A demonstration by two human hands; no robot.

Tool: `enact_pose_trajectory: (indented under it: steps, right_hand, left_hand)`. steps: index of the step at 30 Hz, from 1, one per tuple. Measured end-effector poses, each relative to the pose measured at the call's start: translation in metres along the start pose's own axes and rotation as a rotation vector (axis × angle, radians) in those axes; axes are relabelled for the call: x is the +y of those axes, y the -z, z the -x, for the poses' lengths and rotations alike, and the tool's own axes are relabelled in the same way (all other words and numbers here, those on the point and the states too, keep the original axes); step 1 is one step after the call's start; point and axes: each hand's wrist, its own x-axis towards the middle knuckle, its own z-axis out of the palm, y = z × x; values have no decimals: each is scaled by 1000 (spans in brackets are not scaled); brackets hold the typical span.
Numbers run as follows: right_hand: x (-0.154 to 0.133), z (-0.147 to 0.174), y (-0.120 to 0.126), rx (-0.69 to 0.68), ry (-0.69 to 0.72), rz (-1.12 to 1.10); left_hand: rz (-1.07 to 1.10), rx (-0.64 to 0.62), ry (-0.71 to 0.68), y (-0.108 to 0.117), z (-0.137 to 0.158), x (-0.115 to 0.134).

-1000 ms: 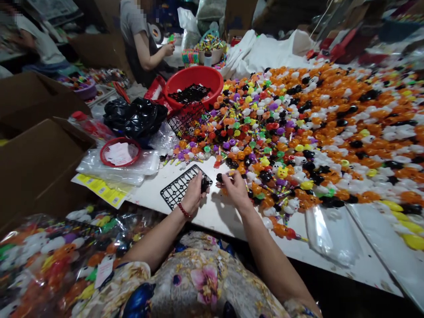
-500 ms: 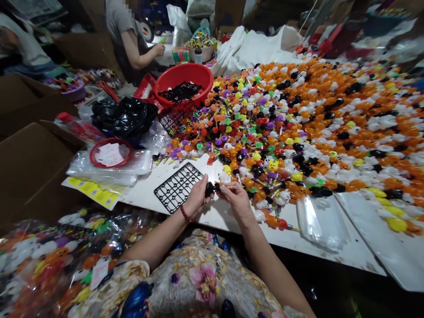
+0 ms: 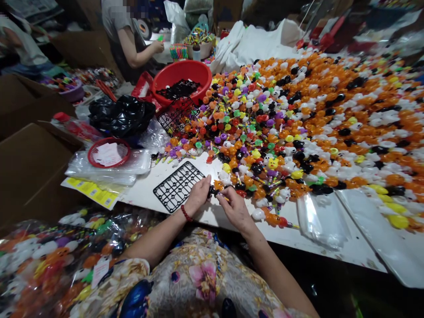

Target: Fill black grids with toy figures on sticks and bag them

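So the hands are close together over the white counter (image 3: pixel 141 194), left hand (image 3: pixel 198 195) gripping a small black piece (image 3: pixel 212 191) and right hand (image 3: pixel 236 207) pinching a thin yellowish bit (image 3: pixel 227 199) right next to it, can't really tell if they're joined. There's a black plastic grid (image 3: pixel 177 186) lying flat just beside the left hand, and a massive heap of colorful plastic toys (image 3: pixel 318 110) past the right.
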Motion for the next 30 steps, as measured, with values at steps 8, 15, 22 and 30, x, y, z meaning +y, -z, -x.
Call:
enact_pose_trajectory:
  steps: [8,15,22,30]
  right_hand:
    - [4,0,-11,12,63,-24]
    - [10,-32,69,526,60,344]
    - [19,-65,50,424,370,849]
    - [28,-75,-12,-42,360,882]
  left_hand:
    - [-7,-62,35,-11,1,-6]
    - [-402,214,-216,-2,-61,15]
    - [-759,118,-110,5,-103,38]
    - [-446,-441,-186,33,-66,27]
